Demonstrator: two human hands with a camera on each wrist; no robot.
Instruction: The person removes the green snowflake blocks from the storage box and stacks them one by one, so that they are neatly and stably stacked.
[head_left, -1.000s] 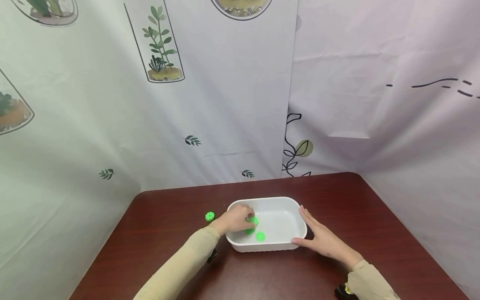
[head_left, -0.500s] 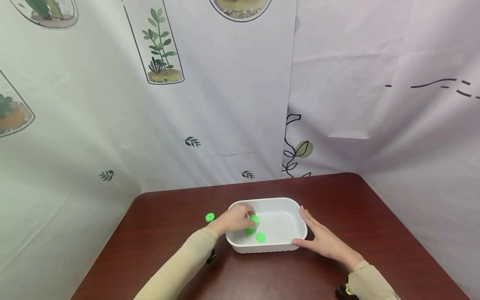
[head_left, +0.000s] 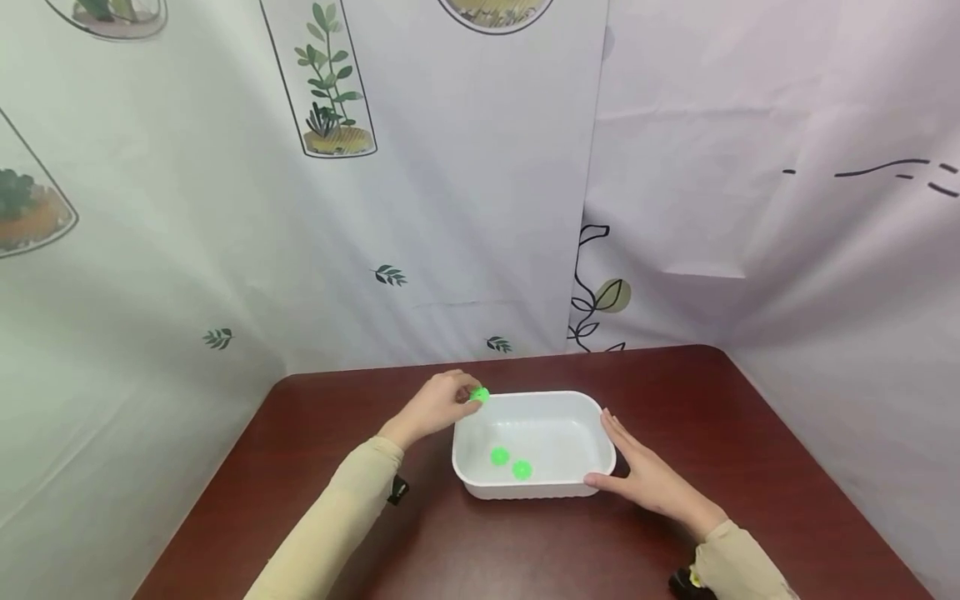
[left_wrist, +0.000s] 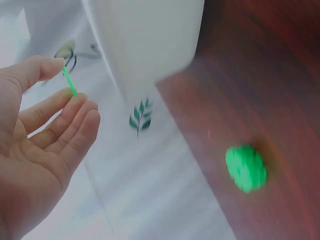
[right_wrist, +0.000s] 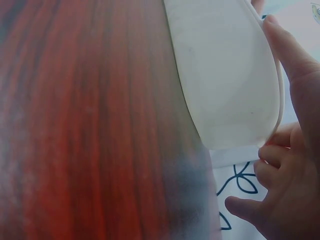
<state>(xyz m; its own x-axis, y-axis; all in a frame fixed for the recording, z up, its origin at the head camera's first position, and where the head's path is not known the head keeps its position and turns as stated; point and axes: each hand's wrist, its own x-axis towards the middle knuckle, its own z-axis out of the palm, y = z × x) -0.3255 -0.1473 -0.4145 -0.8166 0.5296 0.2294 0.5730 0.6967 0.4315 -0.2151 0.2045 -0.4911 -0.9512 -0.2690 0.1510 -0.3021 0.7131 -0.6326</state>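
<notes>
My left hand is over the far left corner of a white plastic tray, pinching a thin green flower-shaped disc between thumb and fingertips. Seen edge-on in the left wrist view, the disc is a narrow green strip. Two similar green pieces, a left one and a right one, lie on the tray floor near its front left. My right hand rests spread at the tray's right end, thumb on the near rim and straight fingers along the end.
A thick, ridged green piece, like a stack of discs, lies on the dark red wooden table left of the tray; the left hand and arm hide it in the head view. White printed cloth hangs behind and beside the table.
My left hand has lifted out of the tray with a green disc and moved up and left to the far left corner. The right hand stays at the tray's end.
</notes>
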